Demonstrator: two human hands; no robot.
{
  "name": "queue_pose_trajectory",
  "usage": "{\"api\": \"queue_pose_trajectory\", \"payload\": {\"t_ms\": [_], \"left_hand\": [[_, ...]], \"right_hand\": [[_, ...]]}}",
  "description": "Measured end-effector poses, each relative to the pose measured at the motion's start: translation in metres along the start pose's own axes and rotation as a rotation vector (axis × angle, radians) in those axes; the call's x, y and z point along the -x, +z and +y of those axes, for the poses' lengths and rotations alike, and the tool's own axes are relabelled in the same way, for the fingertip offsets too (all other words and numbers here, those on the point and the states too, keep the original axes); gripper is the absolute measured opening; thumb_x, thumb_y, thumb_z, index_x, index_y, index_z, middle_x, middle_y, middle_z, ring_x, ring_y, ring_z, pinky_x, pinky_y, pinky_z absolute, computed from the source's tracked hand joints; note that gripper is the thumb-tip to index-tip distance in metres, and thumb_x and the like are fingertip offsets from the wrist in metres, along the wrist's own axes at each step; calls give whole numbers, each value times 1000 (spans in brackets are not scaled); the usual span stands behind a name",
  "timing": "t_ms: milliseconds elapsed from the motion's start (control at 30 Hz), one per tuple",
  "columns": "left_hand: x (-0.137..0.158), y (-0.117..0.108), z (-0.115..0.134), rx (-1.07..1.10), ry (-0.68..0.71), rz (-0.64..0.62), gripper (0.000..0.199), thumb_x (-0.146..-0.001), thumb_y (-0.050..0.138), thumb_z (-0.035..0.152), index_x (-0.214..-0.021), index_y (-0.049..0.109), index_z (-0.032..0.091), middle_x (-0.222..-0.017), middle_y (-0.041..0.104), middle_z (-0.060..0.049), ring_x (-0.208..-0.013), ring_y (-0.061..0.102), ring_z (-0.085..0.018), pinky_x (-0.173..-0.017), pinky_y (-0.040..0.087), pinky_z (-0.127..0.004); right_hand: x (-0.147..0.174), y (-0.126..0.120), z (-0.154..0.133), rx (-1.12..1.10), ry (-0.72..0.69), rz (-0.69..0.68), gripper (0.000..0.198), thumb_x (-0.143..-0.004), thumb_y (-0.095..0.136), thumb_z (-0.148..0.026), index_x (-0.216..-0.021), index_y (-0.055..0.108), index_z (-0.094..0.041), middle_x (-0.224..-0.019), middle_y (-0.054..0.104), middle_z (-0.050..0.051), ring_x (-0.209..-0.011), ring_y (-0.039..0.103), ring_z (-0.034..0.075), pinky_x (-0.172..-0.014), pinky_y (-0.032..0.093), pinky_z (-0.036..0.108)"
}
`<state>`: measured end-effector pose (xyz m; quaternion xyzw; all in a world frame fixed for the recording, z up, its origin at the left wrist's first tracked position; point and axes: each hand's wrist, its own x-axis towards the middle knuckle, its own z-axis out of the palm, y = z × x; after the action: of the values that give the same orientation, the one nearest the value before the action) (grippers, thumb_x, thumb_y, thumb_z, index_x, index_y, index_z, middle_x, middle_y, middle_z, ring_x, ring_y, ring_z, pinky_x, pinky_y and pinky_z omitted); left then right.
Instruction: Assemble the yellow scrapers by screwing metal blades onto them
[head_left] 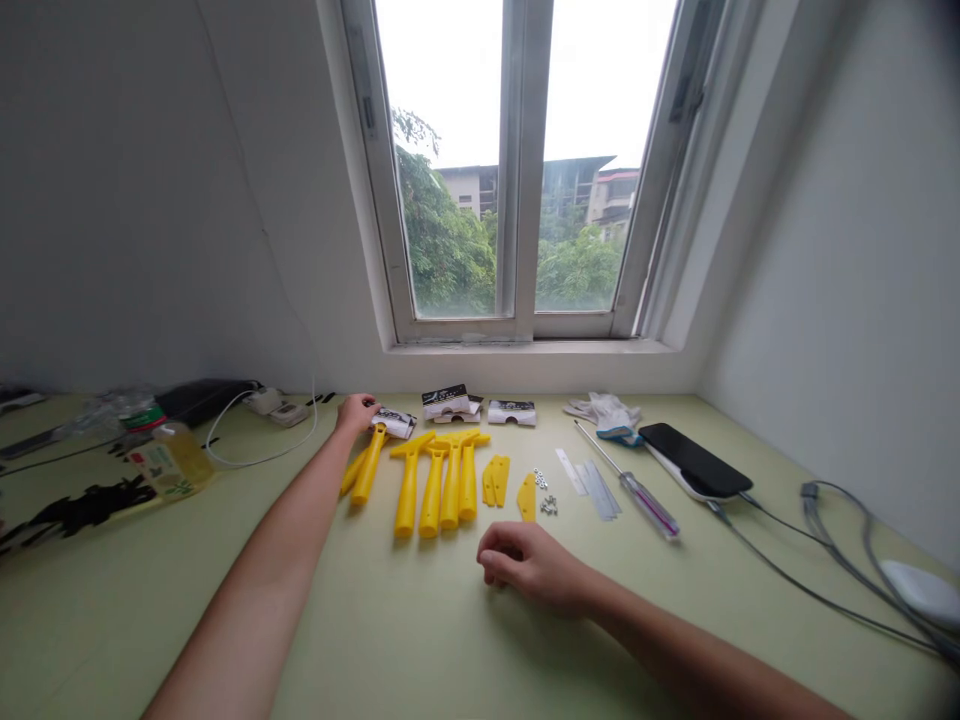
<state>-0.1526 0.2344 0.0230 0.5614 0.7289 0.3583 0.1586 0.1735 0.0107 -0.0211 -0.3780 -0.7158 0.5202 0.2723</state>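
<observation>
My left hand (356, 412) reaches to the back of the table, its fingers closed at the left end of a black-and-white printed card (394, 422). Whatever is between those fingertips is hidden. Just below it lie two yellow scraper handles (369, 468), one partly behind my forearm. Several yellow T-shaped scraper handles (448, 490) lie side by side to the right. My right hand (532, 565) rests loosely curled on the table, with no object visible in it. Ahead of it are yellow plates (496, 481), another yellow plate (527, 498) and small metal nuts or screws (550, 506).
More printed cards (512, 412) lie below the window. Thin metal blades (598, 490), a screwdriver (649, 505), gloves (607, 412) and a phone (696, 460) with cables are on the right. A bottle of yellow liquid (184, 460) and a white charger cable (262, 462) are on the left.
</observation>
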Motion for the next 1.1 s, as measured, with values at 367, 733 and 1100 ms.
{"api": "queue_pose_trajectory", "payload": {"t_ms": [367, 733, 1100], "left_hand": [[-1, 7, -5, -326, 195, 19, 31, -85, 53, 31, -110, 61, 14, -112, 64, -13, -108, 56, -25, -93, 40, -32], [78, -15, -12, -471, 298, -85, 53, -74, 50, 62, -106, 58, 21, -103, 63, -11, -94, 60, -28, -82, 44, -35], [93, 3, -30, -658, 278, -197, 42, -79, 47, 46, -106, 62, 17, -103, 63, -16, -103, 56, -32, -91, 40, -40]], "right_hand": [[1, 0, -6, 37, 2, 7, 22, -86, 51, -36, -85, 62, -17, -78, 68, 4, -71, 62, 15, -67, 48, 26], [2, -2, -4, 48, -4, -2, 21, -86, 51, -36, -86, 62, -18, -80, 69, 4, -73, 62, 15, -67, 48, 26], [4, -1, -9, 60, 1, 2, 20, -85, 52, -35, -84, 62, -18, -79, 68, 4, -72, 62, 15, -67, 48, 26]]}}
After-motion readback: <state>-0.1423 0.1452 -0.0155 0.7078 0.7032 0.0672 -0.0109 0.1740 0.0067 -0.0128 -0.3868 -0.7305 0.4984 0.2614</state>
